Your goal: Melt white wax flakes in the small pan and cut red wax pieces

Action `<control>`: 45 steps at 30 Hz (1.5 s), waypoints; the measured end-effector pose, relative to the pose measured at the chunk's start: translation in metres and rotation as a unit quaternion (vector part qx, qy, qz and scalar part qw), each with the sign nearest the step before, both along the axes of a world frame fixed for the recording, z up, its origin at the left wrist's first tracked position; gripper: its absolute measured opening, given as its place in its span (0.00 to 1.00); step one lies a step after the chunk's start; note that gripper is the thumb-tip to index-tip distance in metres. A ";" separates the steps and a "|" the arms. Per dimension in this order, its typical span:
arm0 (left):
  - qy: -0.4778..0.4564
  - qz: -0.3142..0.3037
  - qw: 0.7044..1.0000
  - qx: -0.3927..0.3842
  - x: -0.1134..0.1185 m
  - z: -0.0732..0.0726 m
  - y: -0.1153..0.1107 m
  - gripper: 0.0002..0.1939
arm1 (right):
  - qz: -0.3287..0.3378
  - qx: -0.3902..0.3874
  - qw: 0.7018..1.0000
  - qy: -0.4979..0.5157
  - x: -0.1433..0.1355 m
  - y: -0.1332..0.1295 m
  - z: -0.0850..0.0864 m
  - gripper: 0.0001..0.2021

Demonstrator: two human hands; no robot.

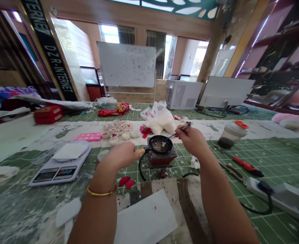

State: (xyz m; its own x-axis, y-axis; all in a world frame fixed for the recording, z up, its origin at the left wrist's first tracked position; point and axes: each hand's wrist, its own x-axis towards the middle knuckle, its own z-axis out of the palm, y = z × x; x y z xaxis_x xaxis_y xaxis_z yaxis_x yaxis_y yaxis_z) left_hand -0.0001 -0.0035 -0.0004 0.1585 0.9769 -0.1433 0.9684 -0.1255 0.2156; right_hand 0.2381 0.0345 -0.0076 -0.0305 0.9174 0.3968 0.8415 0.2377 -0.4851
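My left hand [122,154] is closed around the wooden handle of a small black frying pan [161,145]. The pan rests on a small, dark red electric burner [162,159], with pale bits in its clear or dark bottom. Between the fingers of my right hand [191,137] is a thin blue stick [174,135], its lower end dipping into the pan. Behind the pan stand a plastic bag of white granules [162,118] and a red flower [145,129]. Several small cups with red bits [117,128] are grouped to the left, beside a pink mold [88,136].
A kitchen scale [62,162] with folded white paper lies at left. At right are a shaker bottle [232,135], a red-handled screwdriver [248,166], scissors [232,171] and a power strip [279,196]. A white sheet [145,220] and red petals [127,182] lie in front.
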 end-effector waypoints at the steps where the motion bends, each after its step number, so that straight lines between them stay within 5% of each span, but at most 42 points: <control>1: 0.001 0.000 1.000 0.002 0.000 0.000 0.000 0.29 | 0.008 -0.004 1.000 -0.003 -0.001 0.000 0.000 0.13; 29: 0.003 0.002 1.000 0.002 -0.001 -0.002 0.000 0.27 | 0.116 -0.042 0.992 0.029 -0.018 -0.002 -0.008 0.12; 45: 0.000 0.003 1.000 -0.011 0.001 0.001 -0.001 0.26 | 0.030 -0.025 0.999 0.013 0.002 0.004 -0.003 0.15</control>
